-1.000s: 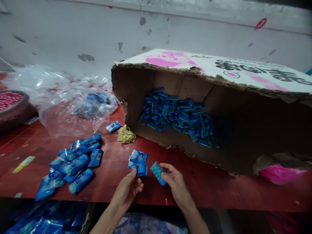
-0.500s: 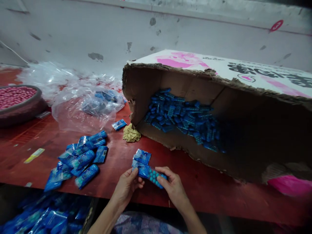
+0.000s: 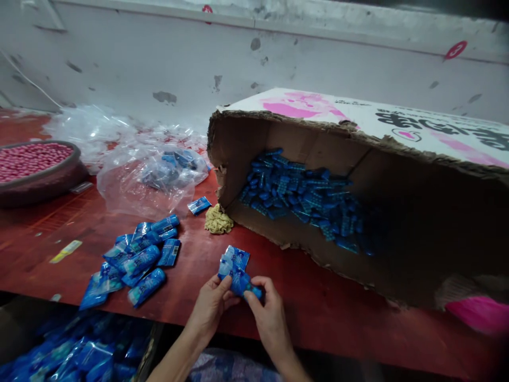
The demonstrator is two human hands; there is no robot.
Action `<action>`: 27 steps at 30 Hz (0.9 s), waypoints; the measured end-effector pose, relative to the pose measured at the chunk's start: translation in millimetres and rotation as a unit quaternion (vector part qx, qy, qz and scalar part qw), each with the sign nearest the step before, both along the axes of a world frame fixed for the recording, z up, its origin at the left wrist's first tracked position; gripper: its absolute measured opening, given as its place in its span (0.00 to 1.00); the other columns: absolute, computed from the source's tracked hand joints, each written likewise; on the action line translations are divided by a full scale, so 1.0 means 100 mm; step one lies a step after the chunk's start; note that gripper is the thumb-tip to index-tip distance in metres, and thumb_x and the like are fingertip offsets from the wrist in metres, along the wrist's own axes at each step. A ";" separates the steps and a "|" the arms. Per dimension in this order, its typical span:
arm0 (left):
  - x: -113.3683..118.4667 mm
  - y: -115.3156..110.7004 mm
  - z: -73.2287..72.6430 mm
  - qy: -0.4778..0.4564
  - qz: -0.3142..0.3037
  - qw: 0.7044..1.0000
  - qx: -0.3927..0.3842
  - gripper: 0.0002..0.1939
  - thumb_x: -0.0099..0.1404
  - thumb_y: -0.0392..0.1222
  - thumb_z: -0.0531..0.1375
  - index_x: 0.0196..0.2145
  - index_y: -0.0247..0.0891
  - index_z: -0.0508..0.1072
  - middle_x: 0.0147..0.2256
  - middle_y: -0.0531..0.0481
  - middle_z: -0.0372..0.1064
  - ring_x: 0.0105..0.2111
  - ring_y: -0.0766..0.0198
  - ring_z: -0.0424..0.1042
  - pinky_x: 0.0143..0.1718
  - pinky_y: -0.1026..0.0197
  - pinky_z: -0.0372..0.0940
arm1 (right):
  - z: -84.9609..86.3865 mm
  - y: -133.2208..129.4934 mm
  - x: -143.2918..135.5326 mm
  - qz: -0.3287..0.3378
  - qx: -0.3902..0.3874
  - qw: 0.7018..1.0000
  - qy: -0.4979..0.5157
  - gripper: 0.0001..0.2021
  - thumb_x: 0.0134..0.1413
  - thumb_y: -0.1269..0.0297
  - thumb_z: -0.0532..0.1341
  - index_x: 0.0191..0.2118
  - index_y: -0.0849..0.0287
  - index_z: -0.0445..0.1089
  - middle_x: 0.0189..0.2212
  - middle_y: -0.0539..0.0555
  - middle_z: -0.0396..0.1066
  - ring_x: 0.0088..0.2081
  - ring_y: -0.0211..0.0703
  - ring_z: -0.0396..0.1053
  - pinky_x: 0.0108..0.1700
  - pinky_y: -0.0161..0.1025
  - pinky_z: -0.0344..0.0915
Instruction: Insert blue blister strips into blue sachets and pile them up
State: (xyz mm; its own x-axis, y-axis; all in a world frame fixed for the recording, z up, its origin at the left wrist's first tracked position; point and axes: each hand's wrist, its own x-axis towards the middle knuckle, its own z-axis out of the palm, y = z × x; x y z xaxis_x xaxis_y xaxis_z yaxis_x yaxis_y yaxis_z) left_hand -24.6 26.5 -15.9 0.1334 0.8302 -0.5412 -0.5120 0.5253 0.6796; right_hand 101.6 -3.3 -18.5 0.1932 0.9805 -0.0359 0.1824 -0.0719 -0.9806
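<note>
My left hand (image 3: 212, 302) pinches a small blue printed packet (image 3: 239, 281) between thumb and fingers, just above the table's front edge. On its right side, my right hand (image 3: 270, 307) is closed on the end of a pack of turquoise balls (image 3: 253, 291). Most of that pack is hidden by the blue packet and my fingers. Flat blue sachets (image 3: 238, 257) lie on the table directly behind my hands, partly covered by the held packet. To the left rests a loose heap of filled blue packets (image 3: 141, 260).
A torn cardboard box (image 3: 382, 143) lies on its side at right, with many blue packs (image 3: 298, 185) inside. Beside it sit a yellowish crumpled lump (image 3: 218, 220) and a single sachet (image 3: 199, 205). Plastic bags (image 3: 139, 180) and a bowl of pink balls (image 3: 75, 164) stand left. More blue packets (image 3: 87, 361) fill a container below.
The pack of turquoise balls has slid leftward into the blue packet, so fewer balls show. My right hand has moved closer to my left. The view has shifted slightly.
</note>
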 end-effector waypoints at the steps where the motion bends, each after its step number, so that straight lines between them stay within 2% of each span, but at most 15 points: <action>1: 0.01 0.00 0.01 -0.009 0.000 1.000 -0.010 0.13 0.46 0.43 0.66 0.28 0.33 0.71 0.22 0.51 0.71 0.22 0.66 0.69 0.27 0.62 0.65 | 0.01 -0.02 -0.04 0.001 0.022 1.000 -0.022 0.05 0.46 0.69 0.59 0.33 0.57 0.67 0.31 0.51 0.69 0.34 0.40 0.67 0.39 0.35 0.63; 4: -0.04 -0.01 0.03 -0.039 -0.005 0.999 -0.033 0.11 0.47 0.41 0.65 0.27 0.33 0.71 0.23 0.51 0.72 0.24 0.66 0.70 0.30 0.62 0.66 | 0.09 -0.03 -0.05 0.066 0.055 0.996 0.001 0.09 0.47 0.72 0.58 0.37 0.56 0.69 0.37 0.52 0.70 0.41 0.42 0.66 0.46 0.37 0.61; 7: -0.15 0.00 0.06 -0.070 -0.039 0.996 -0.050 0.09 0.50 0.40 0.64 0.29 0.34 0.72 0.25 0.50 0.73 0.27 0.64 0.72 0.31 0.61 0.66 | 0.10 0.02 0.04 0.169 0.028 0.981 0.094 0.13 0.49 0.70 0.59 0.42 0.53 0.69 0.43 0.52 0.69 0.46 0.43 0.65 0.49 0.39 0.60; 9: -0.21 0.00 0.07 -0.088 -0.067 0.993 -0.046 0.09 0.53 0.39 0.62 0.33 0.35 0.72 0.28 0.49 0.74 0.29 0.63 0.72 0.33 0.59 0.66 | 0.04 0.07 0.11 0.198 0.008 0.970 0.141 0.16 0.47 0.65 0.62 0.45 0.52 0.68 0.45 0.52 0.67 0.47 0.45 0.64 0.50 0.42 0.59; 12: -0.25 0.00 0.07 -0.128 -0.114 0.985 -0.027 0.10 0.57 0.37 0.58 0.38 0.35 0.72 0.32 0.47 0.74 0.32 0.62 0.72 0.35 0.59 0.66 | -0.09 0.12 0.15 0.207 -0.015 0.952 0.224 0.33 0.37 0.59 0.68 0.53 0.47 0.59 0.51 0.52 0.62 0.51 0.48 0.61 0.52 0.45 0.56; 15: -0.24 0.00 0.08 -0.173 -0.173 0.970 -0.010 0.12 0.58 0.35 0.56 0.40 0.34 0.71 0.33 0.46 0.74 0.33 0.62 0.73 0.35 0.60 0.65 | -0.13 0.14 0.12 0.249 -0.035 0.910 0.330 0.43 0.31 0.59 0.71 0.56 0.42 0.53 0.55 0.52 0.57 0.55 0.48 0.56 0.53 0.46 0.55; 17: -0.22 0.00 0.10 -0.197 -0.192 0.961 0.005 0.12 0.57 0.34 0.57 0.40 0.33 0.72 0.32 0.45 0.74 0.34 0.61 0.73 0.36 0.61 0.65 | -0.10 0.14 0.10 0.276 -0.046 0.884 0.374 0.43 0.29 0.60 0.72 0.55 0.41 0.54 0.56 0.51 0.56 0.56 0.47 0.55 0.52 0.45 0.57; 19: -0.20 -0.01 0.12 -0.215 -0.192 0.957 0.018 0.12 0.57 0.34 0.57 0.39 0.32 0.72 0.32 0.44 0.74 0.36 0.60 0.73 0.38 0.61 0.64 | -0.06 0.15 0.09 0.287 -0.049 0.874 0.389 0.41 0.30 0.60 0.72 0.54 0.40 0.56 0.55 0.49 0.57 0.56 0.46 0.55 0.53 0.44 0.56; 24: -0.16 -0.07 0.10 -0.222 -0.165 0.961 0.009 0.10 0.56 0.34 0.59 0.37 0.31 0.73 0.32 0.45 0.75 0.36 0.63 0.72 0.42 0.63 0.62 | -0.06 0.14 0.11 0.277 -0.045 0.883 0.377 0.38 0.32 0.57 0.71 0.54 0.42 0.57 0.52 0.51 0.60 0.54 0.45 0.58 0.53 0.42 0.56; 27: -0.13 -0.13 0.06 -0.206 -0.126 0.970 -0.011 0.08 0.55 0.36 0.60 0.34 0.32 0.74 0.31 0.46 0.75 0.33 0.65 0.72 0.40 0.64 0.63 | -0.08 0.09 0.08 0.268 -0.023 0.895 0.357 0.36 0.37 0.55 0.68 0.55 0.45 0.56 0.51 0.53 0.61 0.52 0.46 0.60 0.52 0.43 0.57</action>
